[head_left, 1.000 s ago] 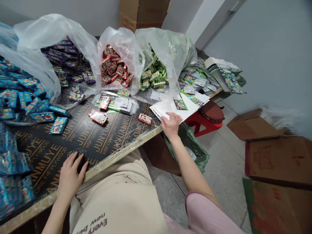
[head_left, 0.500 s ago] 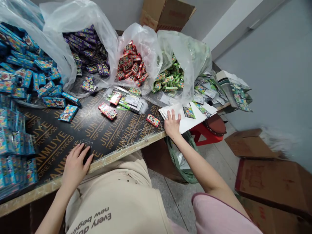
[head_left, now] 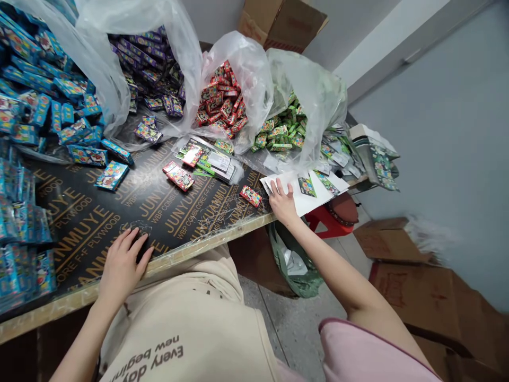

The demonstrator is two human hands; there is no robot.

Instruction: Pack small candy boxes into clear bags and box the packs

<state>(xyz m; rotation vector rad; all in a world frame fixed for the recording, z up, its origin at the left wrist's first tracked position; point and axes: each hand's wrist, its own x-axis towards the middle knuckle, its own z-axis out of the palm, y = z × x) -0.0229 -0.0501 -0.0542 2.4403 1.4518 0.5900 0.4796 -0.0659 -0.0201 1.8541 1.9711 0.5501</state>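
Note:
My left hand (head_left: pixel 124 261) rests on the black plywood tabletop (head_left: pixel 207 215) by its front edge, fingers spread, on a scrap of clear film. Farther right, my right hand (head_left: pixel 283 202) lies with fingers apart on the near left corner of some white card sheets (head_left: pixel 314 204). Beside it on the table is a small red box (head_left: pixel 251 196). More red boxes, one of them the flat red box (head_left: pixel 178 176), lie in the middle near a stack of printed packets (head_left: pixel 212 162). A single blue box (head_left: pixel 112 175) sits beyond my left hand.
Plastic bags along the back hold blue boxes (head_left: pixel 71 87), purple boxes (head_left: pixel 153 69), red boxes (head_left: pixel 222 101) and green boxes (head_left: pixel 284 127). Wrapped blue stacks (head_left: pixel 24 223) stand at the left. Below are a green bag (head_left: pixel 308 278), a red stool (head_left: pixel 330 220) and cartons (head_left: pixel 421 297).
The camera view has shifted slightly. Both hands stay at nearly the same places on the table and the sheets, and the boxes have not moved.

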